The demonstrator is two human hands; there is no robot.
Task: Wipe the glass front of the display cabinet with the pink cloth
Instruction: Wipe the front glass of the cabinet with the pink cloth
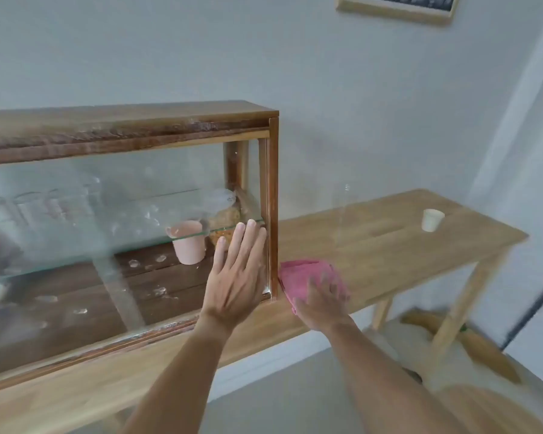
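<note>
The wooden display cabinet (273,189) stands on a long wooden table. Its glass front (91,220) is smeared and carries several fingerprint marks. My left hand (237,277) lies flat against the glass at the cabinet's right end, fingers spread and pointing up. The pink cloth (304,272) lies crumpled on the tabletop just right of the cabinet's corner post. My right hand (325,303) is over the near part of the cloth, blurred, fingers apart; whether it grips the cloth cannot be told.
Inside the cabinet a pink cup (187,242) and a bag of food stand under a glass shelf (201,234), with glasses further left. A small white cup (432,220) stands on the table (389,242) at the far right. A framed picture (398,7) hangs above.
</note>
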